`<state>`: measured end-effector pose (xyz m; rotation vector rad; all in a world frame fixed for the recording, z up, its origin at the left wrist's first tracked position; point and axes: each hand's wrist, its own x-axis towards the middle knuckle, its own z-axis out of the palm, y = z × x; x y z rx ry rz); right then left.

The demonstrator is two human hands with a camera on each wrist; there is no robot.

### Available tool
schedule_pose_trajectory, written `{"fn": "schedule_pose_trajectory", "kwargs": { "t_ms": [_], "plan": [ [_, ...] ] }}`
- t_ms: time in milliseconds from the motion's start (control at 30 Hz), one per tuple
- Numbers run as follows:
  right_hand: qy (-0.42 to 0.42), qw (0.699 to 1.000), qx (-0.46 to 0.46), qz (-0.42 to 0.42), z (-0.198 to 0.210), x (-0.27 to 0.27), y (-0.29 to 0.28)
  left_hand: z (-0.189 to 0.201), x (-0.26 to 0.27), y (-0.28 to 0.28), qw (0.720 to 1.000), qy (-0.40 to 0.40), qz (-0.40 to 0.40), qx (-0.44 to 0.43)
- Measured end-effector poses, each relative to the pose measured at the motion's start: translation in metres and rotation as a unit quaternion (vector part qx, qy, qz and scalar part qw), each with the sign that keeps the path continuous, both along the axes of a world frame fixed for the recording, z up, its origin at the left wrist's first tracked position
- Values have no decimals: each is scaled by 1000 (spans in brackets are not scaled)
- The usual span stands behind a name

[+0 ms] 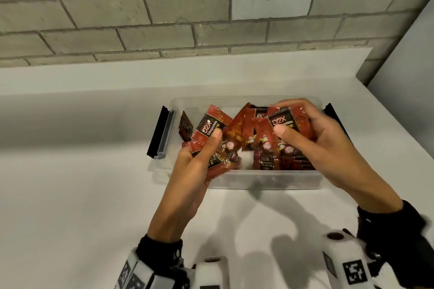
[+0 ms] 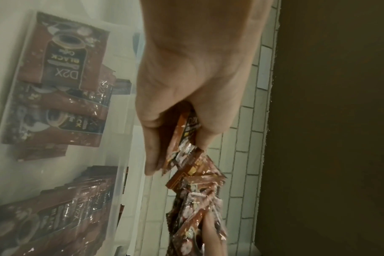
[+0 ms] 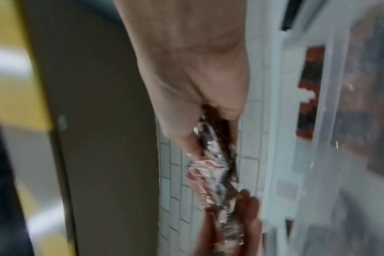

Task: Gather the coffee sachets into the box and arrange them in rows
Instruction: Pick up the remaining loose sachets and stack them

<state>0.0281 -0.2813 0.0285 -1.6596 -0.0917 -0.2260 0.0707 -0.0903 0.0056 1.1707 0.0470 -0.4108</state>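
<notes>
Both hands hold a fanned bunch of red and black coffee sachets (image 1: 244, 131) above a clear plastic box (image 1: 270, 179) on the white counter. My left hand (image 1: 199, 157) grips the bunch's left end, thumb pressed on a sachet's face. My right hand (image 1: 303, 129) pinches the right end, thumb on top, fingers curled behind. More sachets (image 1: 267, 161) stand in the box below. In the left wrist view the left hand (image 2: 182, 121) clamps sachets (image 2: 191, 166), and further sachets (image 2: 61, 83) show through the box wall. The blurred right wrist view shows my right hand (image 3: 197, 104) holding sachets (image 3: 210, 161).
The box has a black latch (image 1: 160, 132) on its left end and another (image 1: 334, 115) on its right. A grey brick wall (image 1: 187, 7) rises behind the counter's white ledge. A pale panel (image 1: 408, 77) closes off the right side.
</notes>
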Motion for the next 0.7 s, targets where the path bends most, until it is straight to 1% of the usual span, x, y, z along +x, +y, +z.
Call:
{"fn": "schedule_pose_trajectory", "kwargs": {
  "t_ms": [33, 67, 100, 133, 167, 200, 233, 267, 300, 367, 433, 467, 500, 533, 567, 633, 667, 700],
  "plan": [
    [-62, 996, -61, -9, 3, -4, 0, -1, 1, 1, 1000, 7, 7, -2],
    [-131, 982, -137, -12, 4, -8, -2, -1, 2, 3, 1000, 13, 9, -4],
    [-200, 954, -225, -5, 4, -10, -4, -1, 3, 4, 1000, 17, 6, -5],
    [-259, 913, -314, 11, 0, -11, -7, -1, 3, 5, 1000, 19, 2, -7],
    [-302, 870, -390, 28, -6, -11, -10, -1, 3, 5, 1000, 22, -1, -9],
    [-324, 832, -449, 45, -12, -11, -13, 0, 3, 6, 1000, 26, -6, -12],
    [-333, 802, -492, 60, -16, -12, -15, 0, 3, 6, 999, 32, -10, -17],
    [-337, 781, -521, 69, -20, -12, -18, 0, 3, 6, 999, 38, -17, -25],
    [-339, 767, -540, 75, -23, -13, -20, 1, 3, 6, 998, 40, -27, -32],
    [-342, 749, -561, 85, -27, -15, -21, 2, 2, 5, 998, 24, -49, -30],
    [-344, 740, -572, 84, -27, -14, -21, 1, 2, 4, 998, 5, -56, -20],
    [-345, 740, -572, 78, -26, -14, -21, 1, 2, 3, 998, 0, -56, -18],
    [-338, 751, -562, 71, -25, -14, -21, 0, 3, 3, 999, -1, -50, -20],
    [-323, 775, -540, 61, -23, -16, -20, 0, 4, 3, 999, 0, -40, -24],
    [-297, 814, -498, 47, -21, -19, -19, -1, 5, 4, 999, 1, -25, -26],
    [-204, 914, -350, 5, -12, -25, -15, 0, 8, 6, 1000, -1, 1, -18],
    [-144, 954, -261, -12, -10, -27, -13, 0, 10, 7, 1000, -5, 6, -12],
    [-85, 981, -174, -23, -7, -28, -12, 0, 10, 8, 1000, -9, 6, -8]
  ]
}}
